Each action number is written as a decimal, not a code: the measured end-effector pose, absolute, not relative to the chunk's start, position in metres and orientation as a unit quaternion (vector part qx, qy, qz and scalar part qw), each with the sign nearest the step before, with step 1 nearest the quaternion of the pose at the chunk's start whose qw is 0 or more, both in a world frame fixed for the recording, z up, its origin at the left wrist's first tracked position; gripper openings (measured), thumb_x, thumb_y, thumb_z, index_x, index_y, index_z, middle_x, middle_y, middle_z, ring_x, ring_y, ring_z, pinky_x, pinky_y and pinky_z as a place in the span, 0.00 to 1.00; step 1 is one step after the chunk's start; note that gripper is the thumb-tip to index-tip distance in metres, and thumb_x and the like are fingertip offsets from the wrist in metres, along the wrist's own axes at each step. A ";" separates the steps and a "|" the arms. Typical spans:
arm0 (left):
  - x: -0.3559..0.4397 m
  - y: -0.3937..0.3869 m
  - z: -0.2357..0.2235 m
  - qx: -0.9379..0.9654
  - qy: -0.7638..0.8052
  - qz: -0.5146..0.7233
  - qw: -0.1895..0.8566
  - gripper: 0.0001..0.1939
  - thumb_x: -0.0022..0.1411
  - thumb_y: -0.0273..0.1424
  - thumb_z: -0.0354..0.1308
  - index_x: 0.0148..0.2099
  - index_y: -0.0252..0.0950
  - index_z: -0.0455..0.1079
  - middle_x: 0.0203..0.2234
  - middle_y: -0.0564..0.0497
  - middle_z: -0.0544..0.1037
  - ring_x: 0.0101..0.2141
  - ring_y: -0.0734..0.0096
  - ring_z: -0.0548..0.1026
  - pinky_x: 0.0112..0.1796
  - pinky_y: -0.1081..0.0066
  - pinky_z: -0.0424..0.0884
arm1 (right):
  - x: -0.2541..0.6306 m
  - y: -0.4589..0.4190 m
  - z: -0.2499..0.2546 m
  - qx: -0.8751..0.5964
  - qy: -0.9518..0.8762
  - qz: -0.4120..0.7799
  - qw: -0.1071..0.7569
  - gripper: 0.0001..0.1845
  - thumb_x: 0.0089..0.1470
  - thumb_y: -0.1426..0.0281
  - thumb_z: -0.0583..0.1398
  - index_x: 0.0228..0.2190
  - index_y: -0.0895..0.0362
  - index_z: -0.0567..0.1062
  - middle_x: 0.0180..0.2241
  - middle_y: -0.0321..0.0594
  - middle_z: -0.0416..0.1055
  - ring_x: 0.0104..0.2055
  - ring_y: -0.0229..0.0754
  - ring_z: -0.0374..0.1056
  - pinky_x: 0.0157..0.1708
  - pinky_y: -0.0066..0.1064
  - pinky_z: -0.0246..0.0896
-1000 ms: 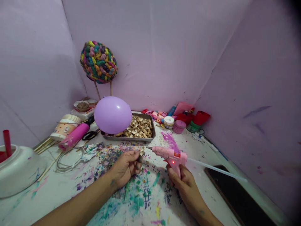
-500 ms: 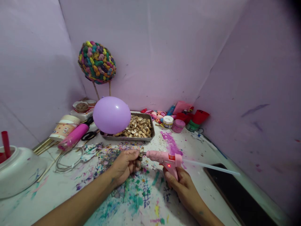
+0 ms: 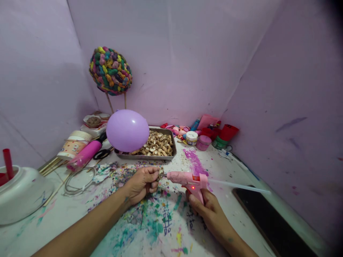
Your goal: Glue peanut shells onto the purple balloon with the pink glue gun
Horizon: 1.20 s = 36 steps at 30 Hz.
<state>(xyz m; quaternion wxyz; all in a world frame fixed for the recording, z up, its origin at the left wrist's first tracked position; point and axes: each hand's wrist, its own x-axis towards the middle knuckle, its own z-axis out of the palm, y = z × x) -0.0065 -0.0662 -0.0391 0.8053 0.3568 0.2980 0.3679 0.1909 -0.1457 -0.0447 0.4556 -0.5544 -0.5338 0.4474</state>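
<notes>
Between the thumb and fingers of my left hand (image 3: 144, 184) is a small peanut shell (image 3: 161, 173), its hollow side partly hidden. My right hand (image 3: 206, 207) grips a pink glue gun (image 3: 184, 178) by its handle, with a small red light glowing. The gun's metal nozzle points left and meets the shell or sits just at it. A long clear glue stick (image 3: 241, 186) sticks out from the gun's back. Behind the hands, a purple balloon (image 3: 127, 130) rests on a metal tray (image 3: 174, 150) full of peanut shells (image 3: 160, 144).
A colourful peanut-covered ball (image 3: 110, 71) stands on sticks at the back left. Paper cups (image 3: 75, 144), a pink bottle (image 3: 85, 154), scissors (image 3: 102, 154) and coiled wire (image 3: 80, 181) lie left. Paint jars (image 3: 203, 142) stand back right. A dark phone-like slab (image 3: 270, 221) lies at right.
My left hand has shifted slightly up and left, turning the shell upward at the nozzle. The glue gun has barely moved, and the far end of the glue stick sits slightly higher and further left.
</notes>
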 end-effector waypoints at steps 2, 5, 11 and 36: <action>-0.006 -0.066 -0.040 0.357 0.302 0.375 0.800 0.13 0.44 0.30 0.65 0.26 0.31 0.63 0.16 0.59 0.58 0.15 0.85 0.56 0.16 0.80 0.47 | 0.191 -0.146 -0.045 -0.554 -0.530 0.456 0.452 0.19 0.44 0.55 0.57 0.27 0.60 0.67 0.18 0.31 0.56 0.20 0.34 0.51 0.19 0.26 0.46; -0.004 -0.065 -0.042 0.351 0.315 0.401 0.785 0.15 0.41 0.31 0.66 0.26 0.31 0.63 0.16 0.59 0.59 0.15 0.86 0.56 0.16 0.80 0.49 | 0.191 -0.145 -0.044 -0.556 -0.527 0.456 0.453 0.21 0.44 0.55 0.57 0.31 0.62 0.69 0.18 0.31 0.57 0.20 0.35 0.51 0.19 0.26 0.47; -0.001 -0.065 -0.042 0.340 0.338 0.439 0.760 0.17 0.37 0.32 0.68 0.27 0.31 0.64 0.15 0.59 0.61 0.15 0.85 0.57 0.16 0.80 0.51 | 0.191 -0.144 -0.042 -0.565 -0.527 0.439 0.458 0.21 0.43 0.56 0.58 0.30 0.62 0.71 0.18 0.32 0.58 0.19 0.35 0.52 0.18 0.26 0.47; -0.001 -0.065 -0.044 0.321 0.337 0.473 0.748 0.17 0.36 0.29 0.68 0.29 0.31 0.66 0.15 0.59 0.62 0.16 0.83 0.59 0.17 0.79 0.54 | 0.191 -0.145 -0.047 -0.568 -0.541 0.416 0.460 0.17 0.45 0.59 0.57 0.29 0.62 0.70 0.20 0.34 0.61 0.21 0.35 0.54 0.20 0.27 0.51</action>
